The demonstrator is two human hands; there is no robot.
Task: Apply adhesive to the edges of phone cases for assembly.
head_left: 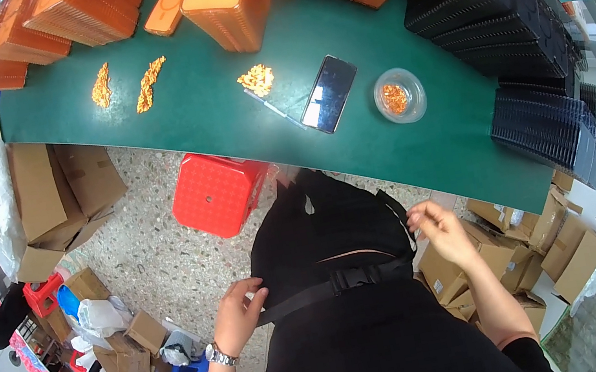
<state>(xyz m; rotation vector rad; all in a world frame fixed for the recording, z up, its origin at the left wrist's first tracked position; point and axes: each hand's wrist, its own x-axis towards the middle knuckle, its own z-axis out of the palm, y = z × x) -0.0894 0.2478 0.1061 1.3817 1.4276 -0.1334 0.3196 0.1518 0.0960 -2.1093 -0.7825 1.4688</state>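
My left hand, with a metal watch on its wrist, is beside my left hip. Its fingers are loosely bent and its fingertips are at the black trousers; thumb and fingers stand apart. On the other side my right hand hangs by the right hip, fingers slightly curled and apart, close to a pale-edged opening in the trousers. Neither hand shows an object in it. A black strap with a buckle crosses my waist.
A green table carries small orange piles, a phone, a pen and a clear round tub. Orange trays and black trays stand stacked behind. A red stool and cardboard boxes stand on the floor.
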